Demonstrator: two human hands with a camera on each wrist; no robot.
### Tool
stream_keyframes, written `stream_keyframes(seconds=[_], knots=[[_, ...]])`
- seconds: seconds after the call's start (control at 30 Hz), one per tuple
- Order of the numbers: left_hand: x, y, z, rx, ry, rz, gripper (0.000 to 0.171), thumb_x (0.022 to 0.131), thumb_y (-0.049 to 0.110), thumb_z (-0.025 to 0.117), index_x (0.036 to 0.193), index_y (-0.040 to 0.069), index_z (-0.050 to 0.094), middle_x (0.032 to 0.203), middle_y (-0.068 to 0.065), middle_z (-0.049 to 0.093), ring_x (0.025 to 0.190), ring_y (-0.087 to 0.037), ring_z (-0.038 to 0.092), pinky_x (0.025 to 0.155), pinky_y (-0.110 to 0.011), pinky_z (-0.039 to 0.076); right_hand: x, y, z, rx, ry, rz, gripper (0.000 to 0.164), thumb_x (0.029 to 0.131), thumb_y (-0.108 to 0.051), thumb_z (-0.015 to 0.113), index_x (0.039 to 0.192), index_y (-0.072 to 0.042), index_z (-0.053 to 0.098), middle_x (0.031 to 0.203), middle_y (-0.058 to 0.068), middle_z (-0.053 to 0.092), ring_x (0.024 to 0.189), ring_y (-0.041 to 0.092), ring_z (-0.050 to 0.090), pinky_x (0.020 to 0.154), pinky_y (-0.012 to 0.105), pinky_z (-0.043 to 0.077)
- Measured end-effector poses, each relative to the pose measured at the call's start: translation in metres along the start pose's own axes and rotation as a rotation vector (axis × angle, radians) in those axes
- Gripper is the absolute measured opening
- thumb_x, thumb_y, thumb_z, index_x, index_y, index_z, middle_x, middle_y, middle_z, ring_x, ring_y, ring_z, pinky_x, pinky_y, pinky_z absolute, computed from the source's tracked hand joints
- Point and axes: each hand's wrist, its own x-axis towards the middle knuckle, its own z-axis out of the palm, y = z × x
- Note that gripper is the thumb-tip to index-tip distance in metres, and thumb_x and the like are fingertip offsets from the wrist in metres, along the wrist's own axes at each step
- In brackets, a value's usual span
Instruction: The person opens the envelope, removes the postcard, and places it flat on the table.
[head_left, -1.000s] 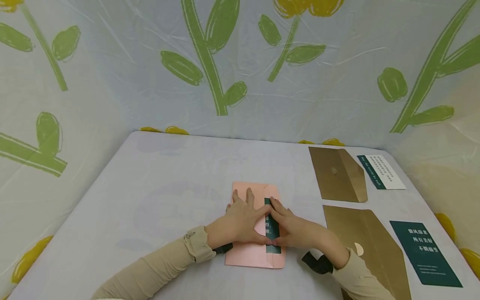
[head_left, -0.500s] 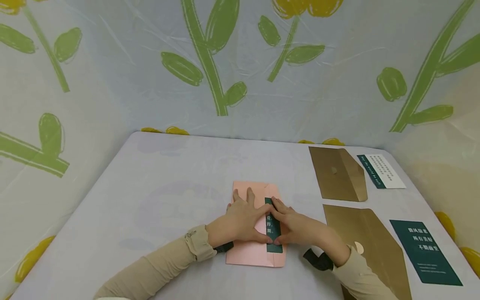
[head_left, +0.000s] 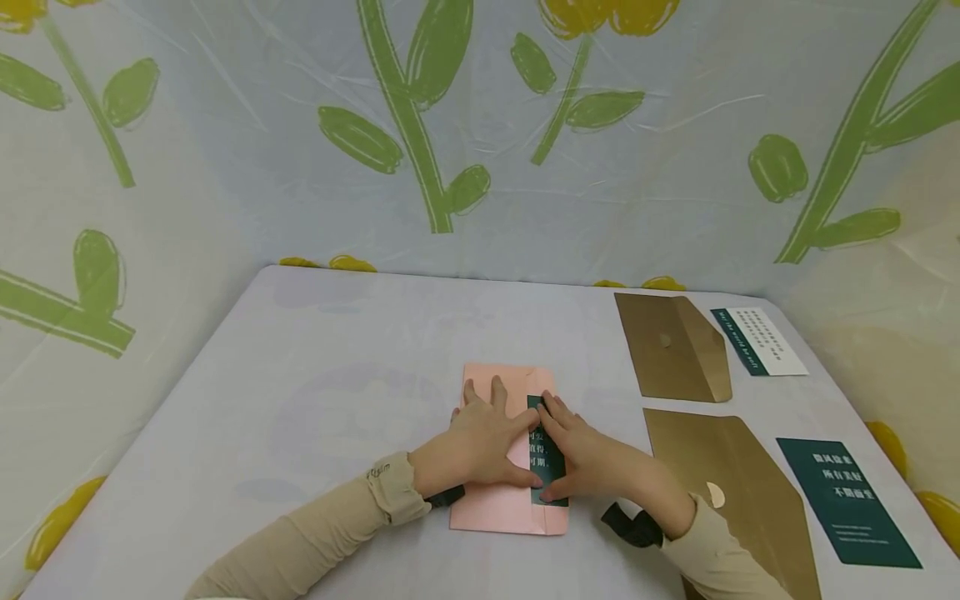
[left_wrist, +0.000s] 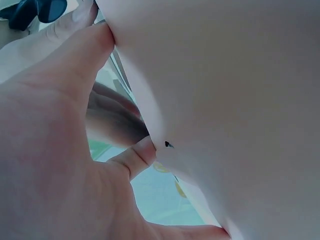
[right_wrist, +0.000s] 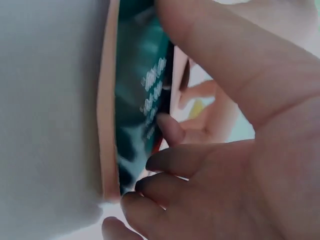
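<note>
while your left hand [head_left: 483, 446] rests on the pink envelope [head_left: 487, 510] with fingers spread, your right hand [head_left: 600, 460] touches the green card [head_left: 546, 467] with fingers extended; the card lies along the envelope's right side, on the counter [head_left: 337, 367].

Your left hand [head_left: 483, 446] partly hides the pink paper envelope [head_left: 487, 510]; your beige fabric right sleeve [head_left: 720, 546] covers some of the larger brown paper envelope [head_left: 753, 479], cropped below. White lettering on the dark-green rectangular card [right_wrist: 137, 65] blurs.

Soft, even head-view light; hazy, blurry wrist views.
</note>
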Motion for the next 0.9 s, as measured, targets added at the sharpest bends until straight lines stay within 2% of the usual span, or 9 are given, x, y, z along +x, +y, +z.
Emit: stream_keyframes(seconds=[0.13,0.37,0.57,0.9], knots=[[-0.0014,0.0007,-0.0022,0.007,0.0,0.002,0.092,0.074,0.087,0.052,0.151,0.042,0.031,0.154,-0.034,0.024,0.127,-0.067,0.033,0.075,-0.049,0.058,0.0007,-0.0016,0.0018,0.002,-0.003,-0.003,0.109,0.081,-0.034,0.083,0.156,0.006,0.014,0.163,0.025,-0.003,0.149,0.041,0.001,0.115,0.061,0.013],[-0.0018,0.0,-0.0033,0.015,-0.001,0.013,0.092,0.075,0.088,0.051,0.152,0.042,0.03,0.154,-0.034,0.024,0.126,-0.067,0.035,0.075,-0.049,0.058,-0.0004,0.0004,-0.0011,-0.044,0.004,-0.037,0.107,0.079,-0.031,0.085,0.154,0.007,0.019,0.161,0.029,0.003,0.148,0.045,0.006,0.113,0.064,0.015],[-0.0019,0.0004,-0.0039,0.018,0.0,0.006,0.093,0.074,0.088,0.051,0.152,0.04,0.033,0.154,-0.033,0.025,0.127,-0.066,0.036,0.075,-0.049,0.058,-0.0015,0.0035,-0.0043,-0.054,-0.015,-0.016,0.105,0.077,-0.028,0.087,0.153,0.007,0.024,0.162,0.027,0.004,0.149,0.043,0.007,0.114,0.063,0.015],[-0.0016,0.0006,-0.0019,0.005,0.001,0.0,0.093,0.073,0.089,0.05,0.151,0.043,0.029,0.155,-0.033,0.023,0.128,-0.066,0.032,0.075,-0.049,0.058,-0.0006,0.0032,-0.0012,-0.035,-0.031,-0.025,0.108,0.08,-0.031,0.084,0.157,0.002,0.016,0.162,0.027,-0.004,0.149,0.044,0.0,0.113,0.064,0.012]])
